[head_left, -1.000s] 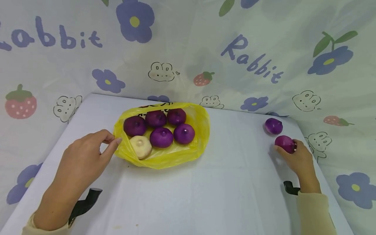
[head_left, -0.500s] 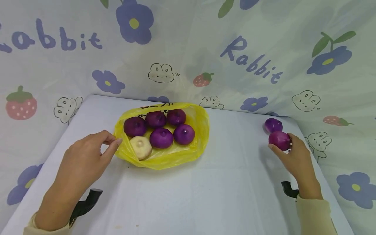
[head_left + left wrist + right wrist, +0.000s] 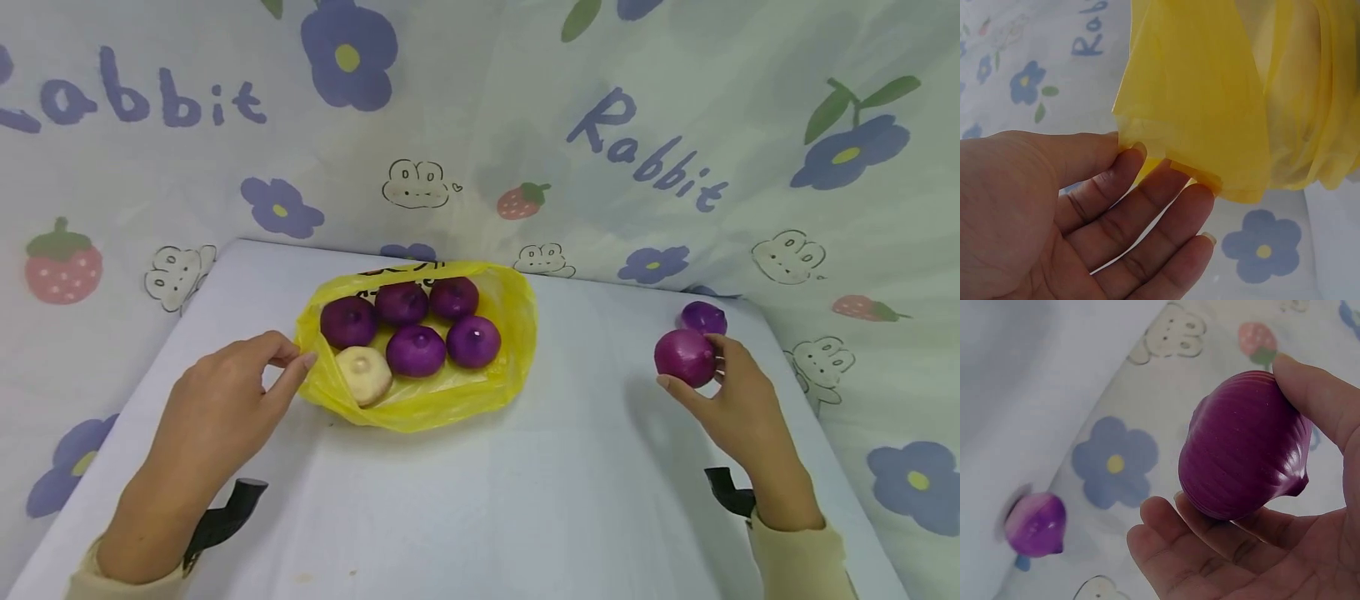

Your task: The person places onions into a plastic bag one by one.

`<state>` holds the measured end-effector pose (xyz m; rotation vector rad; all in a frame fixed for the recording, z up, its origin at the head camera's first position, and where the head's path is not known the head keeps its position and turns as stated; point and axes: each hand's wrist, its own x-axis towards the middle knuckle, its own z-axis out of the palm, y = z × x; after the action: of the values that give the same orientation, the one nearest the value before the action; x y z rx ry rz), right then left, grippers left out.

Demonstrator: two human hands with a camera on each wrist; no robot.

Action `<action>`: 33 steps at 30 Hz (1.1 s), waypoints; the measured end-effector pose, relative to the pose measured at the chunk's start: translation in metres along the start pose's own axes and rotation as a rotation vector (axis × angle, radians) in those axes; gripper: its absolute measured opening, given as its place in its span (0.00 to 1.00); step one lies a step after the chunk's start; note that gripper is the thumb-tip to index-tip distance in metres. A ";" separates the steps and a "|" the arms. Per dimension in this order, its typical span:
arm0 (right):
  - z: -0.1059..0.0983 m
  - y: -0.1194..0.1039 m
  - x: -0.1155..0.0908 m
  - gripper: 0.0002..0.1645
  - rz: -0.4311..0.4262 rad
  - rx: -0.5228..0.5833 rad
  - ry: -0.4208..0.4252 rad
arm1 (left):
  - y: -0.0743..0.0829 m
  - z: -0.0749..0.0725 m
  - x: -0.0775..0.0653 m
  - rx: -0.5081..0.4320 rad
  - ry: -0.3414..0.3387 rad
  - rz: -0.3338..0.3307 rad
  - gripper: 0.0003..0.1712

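Observation:
A purple onion (image 3: 685, 358) is held between the thumb and fingers of my right hand (image 3: 742, 406), raised above the white table. Close up in the right wrist view, the same onion (image 3: 1244, 447) shows ridged, glossy skin and a pointed tip. Another purple onion (image 3: 703, 317) lies on the table just behind it. On the left, my left hand (image 3: 228, 408) pinches the left edge of a yellow plastic bag (image 3: 517, 333), whose mouth is spread wide. Inside sit several purple onions (image 3: 416, 351) and a pale cream-coloured, onion-shaped piece (image 3: 363, 377).
The white-covered table (image 3: 480, 500) runs between the bag and the right-hand onions. Behind it hangs a patterned cloth (image 3: 465, 125) with flowers, rabbits and strawberries. A black curved piece (image 3: 225, 517) sticks out at each wrist.
My right hand has lifted the onion and carried it left, away from the onion that stays on the table. The left hand keeps its hold on the bag's edge.

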<state>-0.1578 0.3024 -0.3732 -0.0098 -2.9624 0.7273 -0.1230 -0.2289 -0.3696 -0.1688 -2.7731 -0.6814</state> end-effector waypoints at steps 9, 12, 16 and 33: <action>0.011 -0.035 -0.011 0.54 -0.159 0.045 0.002 | -0.001 -0.001 0.001 0.006 -0.005 -0.012 0.07; 0.016 -0.045 -0.011 0.51 -0.208 0.035 0.005 | 0.000 -0.002 0.001 0.001 -0.009 -0.017 0.07; 0.021 -0.058 -0.011 0.51 -0.243 0.014 -0.014 | 0.000 -0.002 0.000 0.001 -0.011 -0.023 0.07; 0.026 -0.086 -0.019 0.51 -0.371 -0.015 -0.049 | -0.001 -0.001 0.001 -0.002 -0.007 -0.012 0.07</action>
<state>-0.1401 0.2132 -0.3580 0.5470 -2.8871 0.6591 -0.1240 -0.2304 -0.3685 -0.1549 -2.7830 -0.6875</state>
